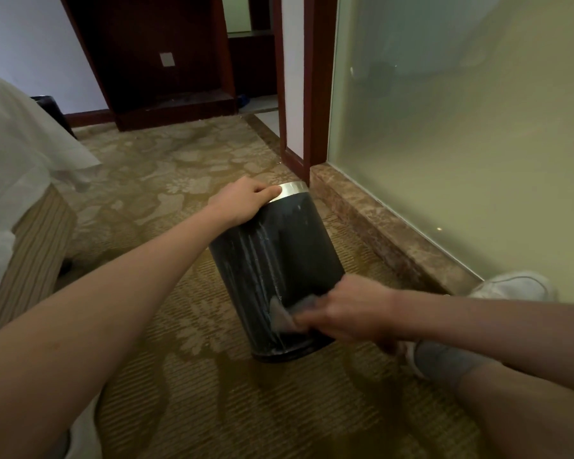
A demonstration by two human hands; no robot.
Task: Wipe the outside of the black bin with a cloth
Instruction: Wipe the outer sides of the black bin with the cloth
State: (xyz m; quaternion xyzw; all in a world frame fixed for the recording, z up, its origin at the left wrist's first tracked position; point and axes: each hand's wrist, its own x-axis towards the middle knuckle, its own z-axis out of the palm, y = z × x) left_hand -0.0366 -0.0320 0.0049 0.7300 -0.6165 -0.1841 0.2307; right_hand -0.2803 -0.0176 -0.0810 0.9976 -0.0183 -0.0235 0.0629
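A black round bin (272,256) with a silver rim band stands on the carpet, tilted with its top leaning away from me. Pale streaks run down its side. My left hand (246,200) grips the silver rim at the top left, fingers curled over the edge. My right hand (348,313), blurred, holds a grey cloth (284,313) against the bin's lower right side near its base.
A bed (17,207) with white sheets and a striped base stands at the left. A marble ledge (388,233) under a frosted glass wall runs along the right. My shoes (444,359) sit close to the bin's right. Dark wooden shelving (166,61) stands at the back.
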